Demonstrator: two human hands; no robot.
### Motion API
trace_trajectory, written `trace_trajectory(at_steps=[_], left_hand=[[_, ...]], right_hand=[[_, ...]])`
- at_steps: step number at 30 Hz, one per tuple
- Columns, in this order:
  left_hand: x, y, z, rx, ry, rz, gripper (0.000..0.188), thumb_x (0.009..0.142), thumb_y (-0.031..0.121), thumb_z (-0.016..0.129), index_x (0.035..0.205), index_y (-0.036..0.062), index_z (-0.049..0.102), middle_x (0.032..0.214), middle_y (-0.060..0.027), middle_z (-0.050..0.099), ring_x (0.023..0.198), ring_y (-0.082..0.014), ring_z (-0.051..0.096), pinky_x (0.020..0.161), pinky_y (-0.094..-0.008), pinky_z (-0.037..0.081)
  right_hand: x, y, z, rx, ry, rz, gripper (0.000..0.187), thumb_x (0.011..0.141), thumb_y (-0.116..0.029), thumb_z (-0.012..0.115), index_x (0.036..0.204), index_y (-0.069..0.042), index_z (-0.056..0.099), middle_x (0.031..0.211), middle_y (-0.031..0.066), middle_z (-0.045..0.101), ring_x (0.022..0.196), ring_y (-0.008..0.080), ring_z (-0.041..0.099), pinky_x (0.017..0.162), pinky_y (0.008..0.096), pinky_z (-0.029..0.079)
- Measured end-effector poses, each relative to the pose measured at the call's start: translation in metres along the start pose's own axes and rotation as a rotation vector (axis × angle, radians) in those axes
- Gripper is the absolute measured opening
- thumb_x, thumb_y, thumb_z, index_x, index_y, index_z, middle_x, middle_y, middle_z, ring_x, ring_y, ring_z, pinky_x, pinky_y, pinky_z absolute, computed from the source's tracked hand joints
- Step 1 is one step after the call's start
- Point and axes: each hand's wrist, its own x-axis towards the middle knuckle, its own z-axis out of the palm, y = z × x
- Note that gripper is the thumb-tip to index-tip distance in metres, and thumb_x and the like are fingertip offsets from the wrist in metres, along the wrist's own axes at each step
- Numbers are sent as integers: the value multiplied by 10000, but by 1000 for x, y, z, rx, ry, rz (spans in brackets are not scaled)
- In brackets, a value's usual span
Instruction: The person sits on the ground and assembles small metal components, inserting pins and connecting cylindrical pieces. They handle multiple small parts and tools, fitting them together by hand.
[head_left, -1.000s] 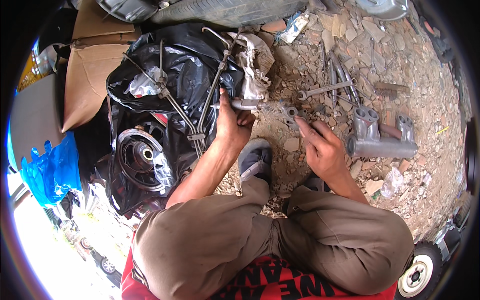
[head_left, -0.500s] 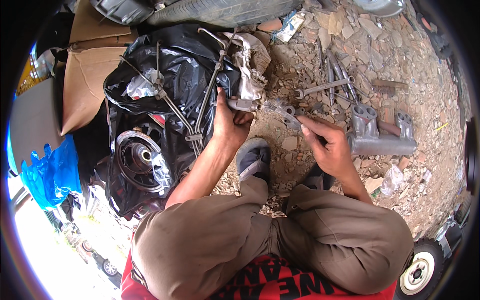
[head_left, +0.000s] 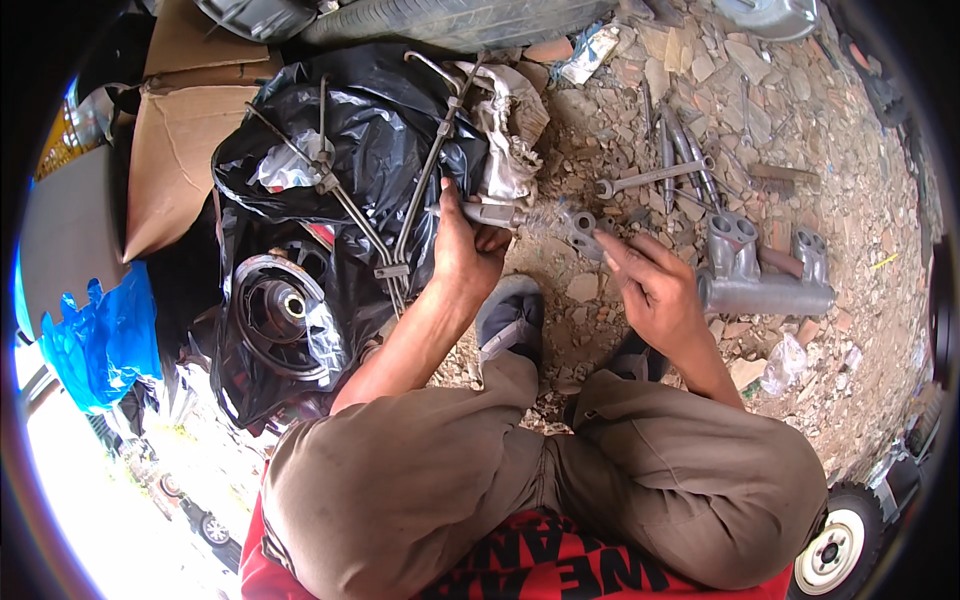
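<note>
My left hand (head_left: 466, 245) is closed around a grey metal cylindrical part (head_left: 492, 213) with flat-sided faces, its narrower end pointing right. Opposite it, the fingers of my right hand (head_left: 656, 290) pinch a small grey metal piece with round holes (head_left: 583, 226). A blurred, bristly or coiled grey section (head_left: 545, 220) lies between the two; whether it joins them I cannot tell. To the left of my left hand, bent thin metal pipes (head_left: 390, 271) with clamps rest over a black plastic bag (head_left: 375, 140).
A combination wrench (head_left: 655, 176) lies across slim metal rods (head_left: 690, 150) on rubble. Further right sits a grey metal manifold (head_left: 770, 292). A brake drum (head_left: 280, 310) lies in the bag, near cardboard (head_left: 185, 150). A tyre (head_left: 450, 22) is at the back.
The small holed piece in my right hand has turned, showing its holes more plainly. My right fingers have shifted slightly with it. My left hand keeps its grip.
</note>
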Motion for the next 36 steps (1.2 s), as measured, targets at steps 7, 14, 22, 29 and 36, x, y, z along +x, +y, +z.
trace_trajectory(at_steps=[7,14,22,29,36], left_hand=[[1,2,2,-15,2,14,418,1012,535,463,811,168,480,590,46,399,447,-95,281,457,-242,270],[-3,1,12,-122,3,-112,413,1005,472,514,731,163,521,572,61,457,426,-88,262,429,-242,240],[-5,-2,14,-127,23,-118,390,1003,415,532,703,166,509,529,65,412,408,-79,254,404,-234,191],[-9,-4,14,-92,8,-79,366,1000,411,533,729,166,504,542,62,388,426,-94,252,428,-241,230],[-14,-4,21,-41,166,5,336,989,425,544,769,174,503,598,57,429,454,-95,292,448,-248,257]], right_hand=[[11,-15,-35,196,-131,85,315,867,11,655,1174,-43,700,790,143,636,651,244,608,585,314,468],[12,-19,-23,133,10,111,299,893,18,629,1180,-33,695,796,135,613,612,214,564,574,315,446],[8,-20,-19,149,-52,120,368,852,49,620,1200,-50,689,839,140,613,653,246,601,610,337,480],[7,-12,-10,-224,108,-154,359,867,50,627,1202,-59,699,828,121,606,655,258,580,610,341,472],[3,-3,-15,239,-171,147,362,882,-4,637,1236,-68,679,818,109,648,687,211,612,626,288,496]])
